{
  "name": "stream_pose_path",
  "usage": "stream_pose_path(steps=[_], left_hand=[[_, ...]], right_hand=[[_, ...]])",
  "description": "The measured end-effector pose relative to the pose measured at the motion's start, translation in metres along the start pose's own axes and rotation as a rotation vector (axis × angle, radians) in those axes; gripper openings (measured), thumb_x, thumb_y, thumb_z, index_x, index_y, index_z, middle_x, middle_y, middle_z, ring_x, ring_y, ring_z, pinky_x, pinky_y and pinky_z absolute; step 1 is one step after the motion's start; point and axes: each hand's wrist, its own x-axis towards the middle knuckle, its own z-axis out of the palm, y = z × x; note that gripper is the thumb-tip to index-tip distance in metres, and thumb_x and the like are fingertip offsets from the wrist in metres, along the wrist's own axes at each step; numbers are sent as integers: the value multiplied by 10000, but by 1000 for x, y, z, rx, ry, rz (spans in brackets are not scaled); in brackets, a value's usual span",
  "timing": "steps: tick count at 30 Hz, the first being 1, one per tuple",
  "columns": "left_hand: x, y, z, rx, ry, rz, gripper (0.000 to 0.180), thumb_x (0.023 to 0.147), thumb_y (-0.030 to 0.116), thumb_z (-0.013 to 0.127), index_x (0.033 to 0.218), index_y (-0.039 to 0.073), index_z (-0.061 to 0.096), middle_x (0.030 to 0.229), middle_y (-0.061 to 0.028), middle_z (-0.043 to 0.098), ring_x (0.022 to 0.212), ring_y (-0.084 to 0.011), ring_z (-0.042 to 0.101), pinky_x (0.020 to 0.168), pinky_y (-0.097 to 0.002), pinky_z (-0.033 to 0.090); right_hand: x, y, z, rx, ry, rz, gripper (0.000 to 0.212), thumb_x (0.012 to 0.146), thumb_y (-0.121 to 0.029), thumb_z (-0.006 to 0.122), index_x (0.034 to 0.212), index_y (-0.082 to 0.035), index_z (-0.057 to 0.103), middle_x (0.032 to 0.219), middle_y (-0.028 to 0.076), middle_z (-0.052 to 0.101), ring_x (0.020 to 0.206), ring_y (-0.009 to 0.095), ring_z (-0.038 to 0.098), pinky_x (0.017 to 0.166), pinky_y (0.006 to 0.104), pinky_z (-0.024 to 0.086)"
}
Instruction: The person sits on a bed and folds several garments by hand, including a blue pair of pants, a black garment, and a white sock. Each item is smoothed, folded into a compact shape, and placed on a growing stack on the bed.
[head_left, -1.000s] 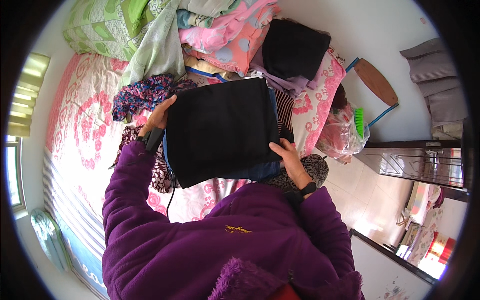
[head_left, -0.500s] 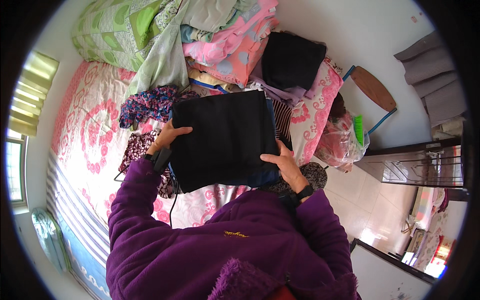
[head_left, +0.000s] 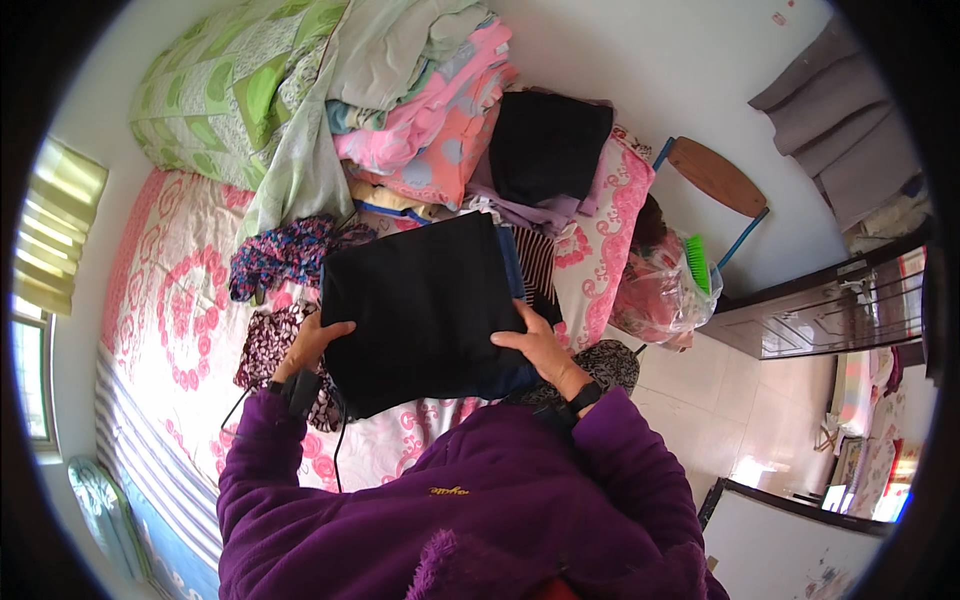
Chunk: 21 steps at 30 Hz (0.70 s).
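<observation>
A folded black garment (head_left: 415, 310) lies flat between my hands over the bed, with the edge of a dark blue folded garment (head_left: 512, 275) showing under it. My left hand (head_left: 308, 345) grips its left side, thumb on top and fingers underneath. On the right side, my right hand (head_left: 538, 345) holds both layers the same way, thumb over the black cloth. Close to my left hand is a maroon-and-white patterned cloth (head_left: 270, 345). Striped dark cloth (head_left: 538, 270) and a grey-black patterned cloth (head_left: 608, 368) lie near my right hand.
Another folded black garment (head_left: 552, 148) rests on purple cloth by the wall. Pink bedding (head_left: 430, 125) and a green-patterned bundle (head_left: 215, 100) are piled at the back of the bed (head_left: 150, 270). A chair (head_left: 718, 177) and a filled plastic bag (head_left: 665, 290) stand right.
The view has shifted, so the bed and piles appear lower and further left. Both hands keep their hold on the folded black garment, which stays before me.
</observation>
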Motion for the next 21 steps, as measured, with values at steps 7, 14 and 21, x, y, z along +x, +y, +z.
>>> stream_pose_path(steps=[7, 14, 21], left_hand=[[-25, 31, 56, -199, -25, 117, 541, 864, 147, 732, 1341, 1, 525, 1175, -92, 654, 1025, -180, 636, 907, -305, 512], [-38, 56, 67, -253, -139, -117, 646, 905, 256, 708, 1419, -16, 428, 1307, -106, 586, 1165, -192, 569, 1011, -315, 451], [-54, 53, 84, 199, -95, 247, 903, 889, 451, 688, 1525, -22, 255, 1432, -195, 481, 1331, -283, 455, 1118, -366, 336]], right_hand=[[-1, 3, 13, -63, 51, -10, 707, 814, -62, 720, 1446, 19, 414, 1306, 95, 577, 1167, 175, 553, 1036, 295, 419], [-10, 2, 10, 200, 74, 74, 686, 820, -128, 741, 1427, -11, 444, 1256, 87, 612, 1116, 176, 591, 990, 301, 461], [-7, 5, 14, 176, 108, 113, 666, 890, -255, 724, 1429, 9, 437, 1281, 87, 602, 1141, 182, 582, 995, 279, 451]])
